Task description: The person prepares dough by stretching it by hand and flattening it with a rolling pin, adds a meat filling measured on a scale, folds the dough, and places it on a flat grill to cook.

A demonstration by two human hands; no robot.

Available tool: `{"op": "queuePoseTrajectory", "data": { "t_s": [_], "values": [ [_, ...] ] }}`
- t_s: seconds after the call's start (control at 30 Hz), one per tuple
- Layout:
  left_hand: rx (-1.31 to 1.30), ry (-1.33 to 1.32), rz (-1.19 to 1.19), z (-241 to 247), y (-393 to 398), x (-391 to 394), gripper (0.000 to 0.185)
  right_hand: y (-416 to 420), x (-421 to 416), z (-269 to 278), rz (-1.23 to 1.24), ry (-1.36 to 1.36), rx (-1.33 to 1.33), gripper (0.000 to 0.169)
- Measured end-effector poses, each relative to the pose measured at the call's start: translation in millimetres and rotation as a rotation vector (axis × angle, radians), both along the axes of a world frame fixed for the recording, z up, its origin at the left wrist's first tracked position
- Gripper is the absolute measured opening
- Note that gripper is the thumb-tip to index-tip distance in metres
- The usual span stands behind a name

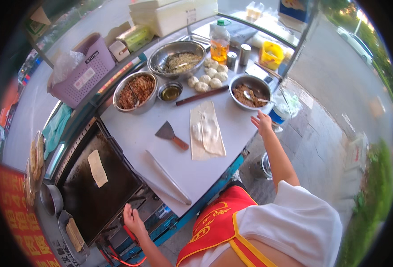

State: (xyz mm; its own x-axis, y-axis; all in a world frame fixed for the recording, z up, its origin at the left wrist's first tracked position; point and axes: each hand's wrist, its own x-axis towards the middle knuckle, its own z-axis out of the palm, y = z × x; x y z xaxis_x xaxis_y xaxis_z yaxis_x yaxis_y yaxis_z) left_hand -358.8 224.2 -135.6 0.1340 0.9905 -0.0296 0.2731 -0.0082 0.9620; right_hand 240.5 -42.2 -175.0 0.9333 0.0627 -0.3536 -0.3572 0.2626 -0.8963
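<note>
My right hand (262,122) is empty with fingers apart, just below a steel bowl (233,100) of brown filling with a metal spoon (251,96) in it. Nearer the middle of the worktop lies a long stretched sheet of dough (213,133), lumpy along its centre. Left of it rest a scraper (171,134) with a brown handle and long metal tongs (169,180). My left hand (134,220) hangs by the front edge of a black griddle (83,200), holding nothing, its fingers slightly spread. On the griddle sits one flat piece of dough (97,168).
Along the back stand bowls of reddish filling (134,91) and grain-like filling (183,63), a small oil bowl (170,92), several dough balls (209,78), a dark rolling stick (201,96) and an oil bottle (219,46). A purple basket (86,73) stands left; a bucket (279,115) right.
</note>
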Motion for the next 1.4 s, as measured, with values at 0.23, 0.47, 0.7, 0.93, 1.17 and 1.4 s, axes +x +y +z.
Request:
{"op": "queuePoseTrajectory", "data": {
  "t_s": [0.23, 0.47, 0.7, 0.93, 1.17, 1.4],
  "values": [
    [-0.070, -0.059, -0.125, -10.1, -45.0, 190.6, 0.036, -28.4, 54.7, -4.5, 0.214, 0.068, 0.080, 0.031],
    [0.011, 0.188, -0.215, 21.1, -121.9, 316.5, 0.030, -61.5, 103.0, 70.8, 0.501, 0.179, -0.112, 0.024],
    [-0.039, 0.174, -0.097, 32.0, -143.1, 351.2, 0.029, 12.6, 200.0, 217.2, 0.949, 0.217, 0.286, 0.013],
    [0.011, 0.104, -0.050, 37.8, -138.4, 359.3, 0.028, 254.3, 317.7, 381.2, 1.130, -0.906, 0.053, 0.032],
    [-0.046, 0.047, 0.011, 29.3, -137.9, 342.3, 0.025, 446.7, 344.2, 459.0, 0.605, -1.530, -0.775, 0.031],
    [-0.115, 0.087, 0.098, 9.5, -141.2, 318.1, 0.022, 492.8, 295.8, 445.5, 0.641, -1.383, -1.273, 0.027]
  ]
}}
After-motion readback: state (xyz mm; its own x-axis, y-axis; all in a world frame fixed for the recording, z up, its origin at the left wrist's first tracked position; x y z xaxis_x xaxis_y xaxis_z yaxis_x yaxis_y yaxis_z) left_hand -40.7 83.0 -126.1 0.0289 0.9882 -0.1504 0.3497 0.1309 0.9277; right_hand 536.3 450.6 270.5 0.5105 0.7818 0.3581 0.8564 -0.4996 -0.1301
